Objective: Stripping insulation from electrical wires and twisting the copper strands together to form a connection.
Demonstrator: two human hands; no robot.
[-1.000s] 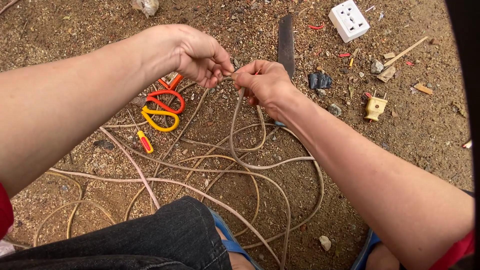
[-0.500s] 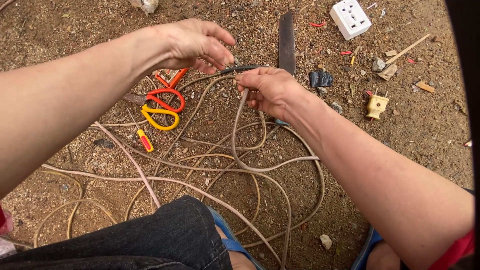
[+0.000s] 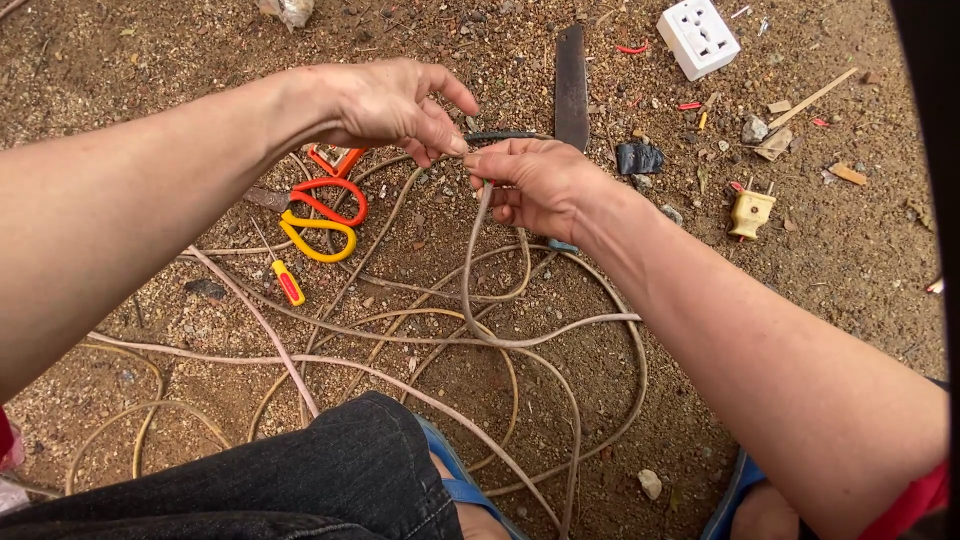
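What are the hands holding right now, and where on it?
Both hands pinch the beige cable near its dark end: right hand grips it just below, left hand pinches the tip.

Beige tangled cable (image 3: 470,330) on brown gravel ground (image 3: 850,250); orange-yellow plastic-handled scissors (image 3: 320,212) left of it, white square plastic socket (image 3: 698,37) far right.

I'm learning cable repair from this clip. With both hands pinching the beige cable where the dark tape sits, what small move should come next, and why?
Probably another turn of the dark tape around the cable. The left hand pinches beside the taped stretch, the right hand grips the cable just below, and the tape's far end sticks out loose toward the flat blade.
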